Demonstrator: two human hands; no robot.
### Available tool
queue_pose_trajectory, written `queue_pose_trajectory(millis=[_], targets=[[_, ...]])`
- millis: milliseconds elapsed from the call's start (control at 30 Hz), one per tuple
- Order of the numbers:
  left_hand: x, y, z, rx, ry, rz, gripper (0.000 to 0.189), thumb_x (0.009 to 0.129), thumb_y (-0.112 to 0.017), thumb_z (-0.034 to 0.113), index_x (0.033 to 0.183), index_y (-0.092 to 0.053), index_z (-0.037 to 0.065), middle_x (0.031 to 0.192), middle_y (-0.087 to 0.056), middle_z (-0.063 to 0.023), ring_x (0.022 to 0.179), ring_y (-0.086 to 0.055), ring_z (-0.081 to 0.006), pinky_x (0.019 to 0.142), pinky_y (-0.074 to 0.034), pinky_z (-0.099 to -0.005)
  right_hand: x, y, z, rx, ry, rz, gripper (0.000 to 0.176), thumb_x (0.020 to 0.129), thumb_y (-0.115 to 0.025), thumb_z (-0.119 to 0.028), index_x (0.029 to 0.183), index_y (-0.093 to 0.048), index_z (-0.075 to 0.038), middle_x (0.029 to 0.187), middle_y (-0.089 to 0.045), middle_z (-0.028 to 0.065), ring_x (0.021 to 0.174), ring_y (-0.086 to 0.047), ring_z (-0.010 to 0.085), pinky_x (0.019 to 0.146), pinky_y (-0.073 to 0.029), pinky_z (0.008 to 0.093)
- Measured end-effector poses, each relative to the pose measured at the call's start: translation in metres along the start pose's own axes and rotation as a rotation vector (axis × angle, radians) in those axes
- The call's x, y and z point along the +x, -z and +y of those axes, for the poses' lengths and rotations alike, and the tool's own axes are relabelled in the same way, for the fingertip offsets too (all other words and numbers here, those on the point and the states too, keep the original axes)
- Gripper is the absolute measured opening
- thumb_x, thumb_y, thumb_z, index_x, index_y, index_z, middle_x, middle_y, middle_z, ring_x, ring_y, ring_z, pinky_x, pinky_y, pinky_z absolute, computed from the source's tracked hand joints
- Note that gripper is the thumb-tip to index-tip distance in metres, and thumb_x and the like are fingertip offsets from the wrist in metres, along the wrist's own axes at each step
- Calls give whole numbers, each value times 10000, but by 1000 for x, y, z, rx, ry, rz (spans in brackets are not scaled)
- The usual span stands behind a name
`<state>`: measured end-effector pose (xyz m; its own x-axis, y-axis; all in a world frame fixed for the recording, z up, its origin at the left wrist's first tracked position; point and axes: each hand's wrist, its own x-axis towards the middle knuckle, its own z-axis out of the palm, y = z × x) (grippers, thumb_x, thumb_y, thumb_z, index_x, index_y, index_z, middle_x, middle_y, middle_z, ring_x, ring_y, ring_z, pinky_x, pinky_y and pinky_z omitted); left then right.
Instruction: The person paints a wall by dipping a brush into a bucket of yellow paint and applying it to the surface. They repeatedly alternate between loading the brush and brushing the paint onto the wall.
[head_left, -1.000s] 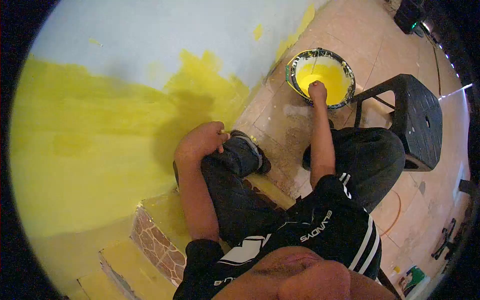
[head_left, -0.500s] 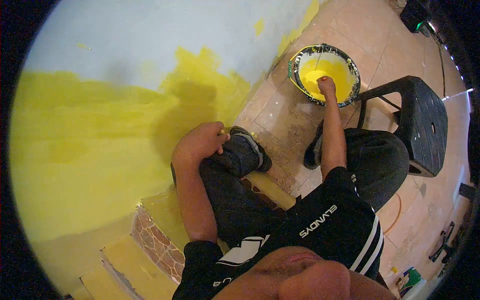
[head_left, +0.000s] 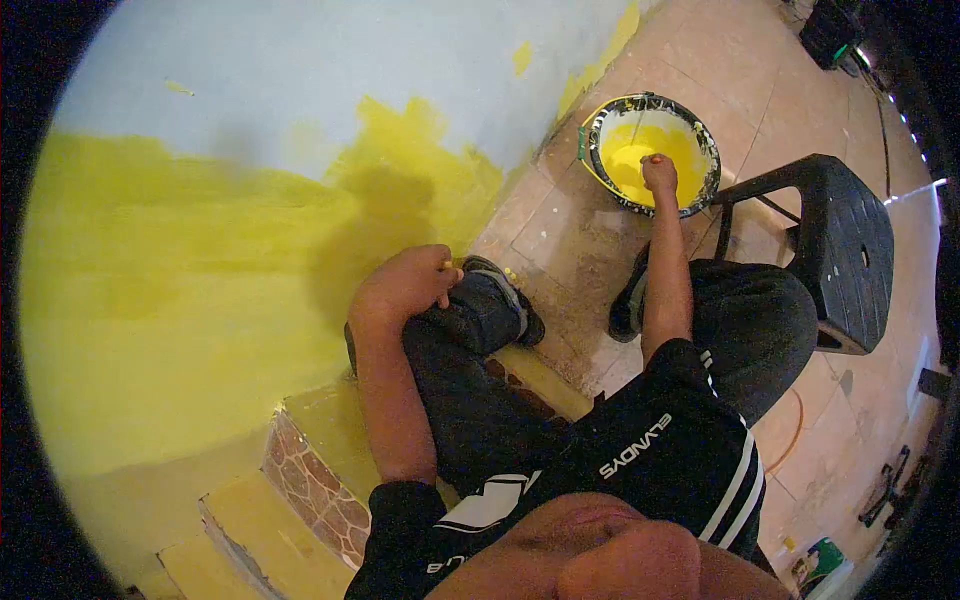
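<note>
1. Right hand (head_left: 659, 172): reaches out at arm's length into the paint bucket (head_left: 648, 99), fingers closed into a fist just above the yellow paint (head_left: 622, 160). What the fist grips is hidden.
2. Paint bucket: stands on the tiled floor (head_left: 560, 230), near the foot of the wall (head_left: 200, 280) and just beside the black stool (head_left: 850, 250).
3. Left hand (head_left: 400, 285): rests on the raised left knee (head_left: 480, 310), fingers curled. Whether it holds anything cannot be told.
4. Wall: lower part coated yellow, upper part pale blue.
5. Stone-faced step (head_left: 310, 490): lies below the left arm, against the wall.
</note>
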<state>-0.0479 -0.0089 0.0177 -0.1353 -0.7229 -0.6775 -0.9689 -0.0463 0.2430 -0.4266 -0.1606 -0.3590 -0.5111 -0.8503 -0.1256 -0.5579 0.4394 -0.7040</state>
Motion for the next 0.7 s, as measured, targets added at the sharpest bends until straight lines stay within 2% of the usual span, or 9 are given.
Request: queue_pose_trajectory(millis=[100,167,300,367,400,500,567,633,700], targets=[[-1,0,-1,-7,-40,33,242,825,-538,242,849,-566,3,689,-620,-126,648,-605,-258,636,-443,-394,-18,38,-45,138,-96,34,271,754,-595,-326,768,-642,-59,750,-638,156,719,-615,331,687,-481,391],[0,0,-4,0,-36,9,244,824,-537,244,846,-567,3,692,-618,-130,652,-606,-260,638,-443,-397,-32,51,-65,248,-127,289,288,766,-591,-331,767,-638,-48,757,-637,161,734,-613,332,692,-474,400],[2,-3,-11,51,-88,64,246,836,-539,284,827,-560,39,668,-626,-88,670,-598,-250,627,-444,-376,-38,56,-72,500,-140,443,293,802,-558,-314,785,-611,-26,763,-642,156,680,-628,309,615,-490,382],[3,-2,-13,38,-84,28,251,838,-535,285,838,-559,35,675,-627,-93,692,-602,-260,645,-447,-379,-65,73,-101,1167,-198,460,274,838,-518,-290,826,-569,-22,776,-642,140,607,-632,271,513,-488,328],[1,-3,-14,39,-85,35,251,838,-535,285,838,-559,35,675,-627,-93,692,-602,-260,645,-447,-379,-70,76,-104,1288,-227,438,255,864,-482,-283,876,-531,-33,786,-632,130,556,-625,243,439,-458,266],[1,-4,-15,33,-99,59,260,840,-531,283,842,-557,25,678,-625,-96,697,-603,-262,657,-449,-385,-82,85,-115,1480,-373,359,257,869,-467,-293,895,-525,-45,785,-632,128,593,-633,244,450,-448,266],[3,-5,-18,8,-116,32,261,840,-533,275,842,-556,15,685,-624,-102,701,-608,-263,669,-450,-389,-84,82,-118,1531,-373,320,263,878,-436,-299,933,-515,-55,815,-634,137,629,-630,229,465,-441,257],[7,-10,-26,8,-152,67,252,833,-534,262,838,-563,11,678,-621,-111,693,-610,-271,664,-451,-399,-84,77,-121,1794,-389,115,257,885,-404,-285,966,-504,-63,897,-633,161,634,-609,212,481,-440,256],[7,-11,-30,8,-186,103,243,825,-535,248,834,-570,8,671,-618,-120,685,-613,-279,659,-452,-408,-86,74,-125,1872,-413,41,238,887,-387,-263,987,-491,-74,945,-622,183,598,-578,203,466,-430,256]])
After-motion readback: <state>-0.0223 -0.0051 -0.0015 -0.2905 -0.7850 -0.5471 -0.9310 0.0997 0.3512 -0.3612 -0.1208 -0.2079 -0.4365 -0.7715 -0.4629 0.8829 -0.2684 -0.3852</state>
